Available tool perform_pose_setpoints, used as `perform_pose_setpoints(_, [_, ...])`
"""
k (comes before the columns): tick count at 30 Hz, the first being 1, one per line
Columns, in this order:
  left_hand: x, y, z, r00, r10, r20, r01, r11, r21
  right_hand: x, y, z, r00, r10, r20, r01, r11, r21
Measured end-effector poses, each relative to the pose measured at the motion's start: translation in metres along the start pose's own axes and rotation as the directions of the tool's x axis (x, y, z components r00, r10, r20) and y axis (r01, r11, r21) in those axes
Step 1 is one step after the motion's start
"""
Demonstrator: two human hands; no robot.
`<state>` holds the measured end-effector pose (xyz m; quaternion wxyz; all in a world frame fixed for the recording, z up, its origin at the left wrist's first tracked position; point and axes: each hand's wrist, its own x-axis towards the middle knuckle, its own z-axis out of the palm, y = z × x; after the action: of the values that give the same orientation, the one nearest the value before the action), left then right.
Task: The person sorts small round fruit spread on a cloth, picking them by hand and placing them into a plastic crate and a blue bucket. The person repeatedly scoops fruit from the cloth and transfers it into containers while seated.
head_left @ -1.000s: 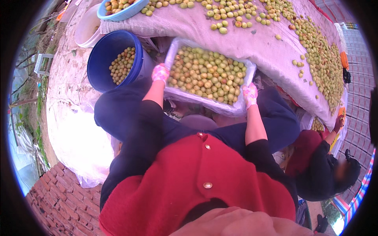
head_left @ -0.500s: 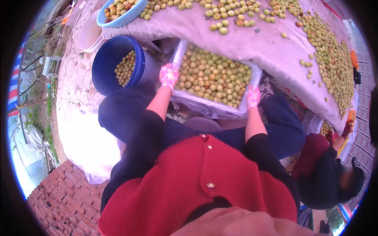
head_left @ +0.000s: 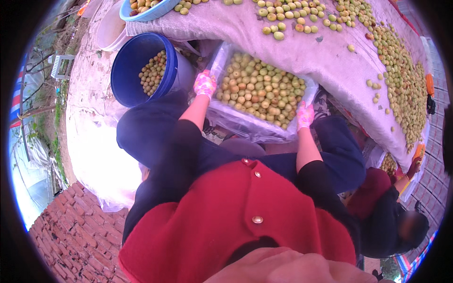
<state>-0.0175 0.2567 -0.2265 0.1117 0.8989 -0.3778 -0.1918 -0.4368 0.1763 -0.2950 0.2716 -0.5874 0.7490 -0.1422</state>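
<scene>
My left hand (head_left: 205, 84), in a pink patterned glove, grips the left edge of a rectangular crate (head_left: 220, 63) lined with clear plastic and full of small green and reddish round fruit (head_left: 259, 89). My right hand (head_left: 304, 113), gloved the same way, holds the crate's right edge near its front corner. The crate is just beyond my knees, under the overhanging edge of a pale cloth (head_left: 321, 52). A blue bucket (head_left: 127, 70) with some of the same fruit stands beside it on the left.
Loose fruit (head_left: 396, 89) is spread over the cloth. A light blue basin (head_left: 146, 14) of fruit and a white bucket (head_left: 106, 33) are at upper left, above a brick floor (head_left: 75, 226). A co-worker (head_left: 387, 217) crouches at my right beside more fruit.
The crate and both my hands sit somewhat further right in the picture than a second ago, still gripped the same way. The co-worker's position has shifted slightly lower in view.
</scene>
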Motion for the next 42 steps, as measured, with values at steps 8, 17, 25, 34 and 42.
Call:
perform_pose_setpoints(8, [-0.003, -0.006, 0.007, 0.958, 0.257, -0.130, -0.256, 0.966, 0.021, 0.004, 0.001, -0.007, 0.991, 0.116, -0.074, -0.117, 0.993, -0.018])
perform_pose_setpoints(17, [0.014, 0.001, 0.013, 0.995, -0.022, 0.101, 0.009, 0.992, 0.124, 0.001, -0.012, -0.007, 0.999, 0.032, -0.009, -0.032, 0.999, 0.017])
perform_pose_setpoints(25, [0.019, -0.020, 0.019, 0.997, 0.075, 0.015, -0.076, 0.985, 0.154, -0.015, -0.011, -0.013, 0.996, 0.067, 0.057, -0.076, 0.982, 0.170])
perform_pose_setpoints(34, [0.022, 0.001, 0.020, 0.996, -0.032, 0.085, 0.017, 0.985, 0.170, 0.000, -0.012, -0.007, 0.998, 0.060, 0.007, -0.059, 0.992, -0.111])
perform_pose_setpoints(42, [0.000, 0.011, 0.022, 0.992, 0.016, 0.123, -0.033, 0.989, 0.143, 0.031, 0.024, -0.022, 0.989, 0.072, 0.127, -0.079, 0.996, 0.050])
